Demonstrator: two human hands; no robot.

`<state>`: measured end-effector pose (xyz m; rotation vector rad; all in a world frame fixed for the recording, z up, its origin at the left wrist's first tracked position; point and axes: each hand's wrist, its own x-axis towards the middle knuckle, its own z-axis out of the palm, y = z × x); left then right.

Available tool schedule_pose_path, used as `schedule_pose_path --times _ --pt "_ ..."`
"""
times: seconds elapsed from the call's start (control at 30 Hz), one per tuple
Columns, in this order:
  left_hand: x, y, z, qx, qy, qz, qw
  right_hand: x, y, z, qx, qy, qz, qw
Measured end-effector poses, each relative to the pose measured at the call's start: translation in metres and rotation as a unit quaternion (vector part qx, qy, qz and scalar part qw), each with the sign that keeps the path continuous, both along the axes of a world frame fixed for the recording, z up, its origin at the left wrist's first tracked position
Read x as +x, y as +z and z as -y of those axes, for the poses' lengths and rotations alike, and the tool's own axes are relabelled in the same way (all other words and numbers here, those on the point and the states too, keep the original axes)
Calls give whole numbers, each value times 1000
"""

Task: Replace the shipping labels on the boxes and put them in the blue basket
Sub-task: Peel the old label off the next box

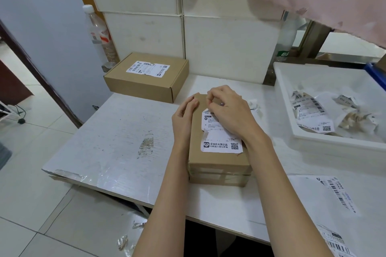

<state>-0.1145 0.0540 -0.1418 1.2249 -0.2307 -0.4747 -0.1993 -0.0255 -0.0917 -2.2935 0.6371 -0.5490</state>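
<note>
The right hand (228, 108) pinches the top edge of a torn white shipping label (221, 137), while the left hand (184, 118) rests flat-fingered along the brown box (217, 160) on the counter (125, 131). The label's intact bottom strip shows Chinese print and a QR code.

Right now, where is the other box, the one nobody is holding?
In the head view the second box sits at the table's far left corner, against the white wall panels, just right of a plastic bottle and beyond the left hand.

The label (221, 131) on the near box (217, 158) reads "买低价大牌正品 扫码进入百亿补贴" beside a QR code; its top shows "050-05". A torn label (307, 108) in the white tray (334, 144) reads "050-050".
</note>
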Motion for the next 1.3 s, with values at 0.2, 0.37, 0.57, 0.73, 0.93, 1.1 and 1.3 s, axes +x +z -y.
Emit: schedule_pose_path --times 0.2,0.37,0.57,0.73,0.93,1.1,1.3 --pt "-2 1 -1 -9 -10 -10 1000 -3 -6 1 45 -46 90 994" --pt "-1 1 0 -9 -4 -5 1000 3 -12 3 -28 -58 52 997" --pt "-1 -1 1 -10 -1 -2 1000 5 -16 6 -52 -44 35 997" --pt "0 -2 2 -4 5 -1 1000 4 -14 7 -96 -20 5 995" --pt "0 -2 2 0 0 4 1000 0 -9 2 -10 -27 23 999" --pt "0 -4 1 -6 -15 -1 1000 -5 -6 -1 31 -50 104 993" --pt "-1 -2 0 -10 -8 0 1000 -3 -12 0 3 -48 89 995"
